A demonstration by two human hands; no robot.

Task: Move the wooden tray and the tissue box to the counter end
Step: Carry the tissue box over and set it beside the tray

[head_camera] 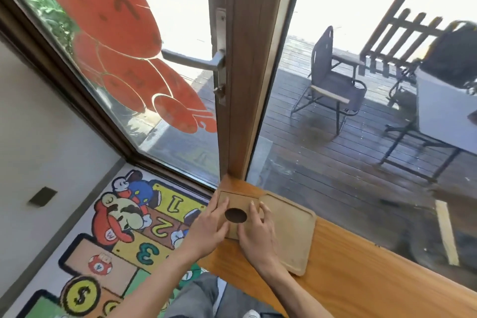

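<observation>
Wooden tissue box (pixel 236 210) — between fingers (pixel 222 205)

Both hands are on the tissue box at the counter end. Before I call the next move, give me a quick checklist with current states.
1. Tissue box at the counter end by the door frame: ok.
2. Wooden tray also at that end, lying flat: ok.
3. Box beside the tray, its right side at or over the tray's edge: cannot tell which.
4. Left hand on the box's left side, right hand on its right: ok.
5. Box fully supported, not overhanging the counter's left edge: cannot tell, the left hand hides that edge.
6. Tissues inside the dark oval opening: cannot tell.
</observation>
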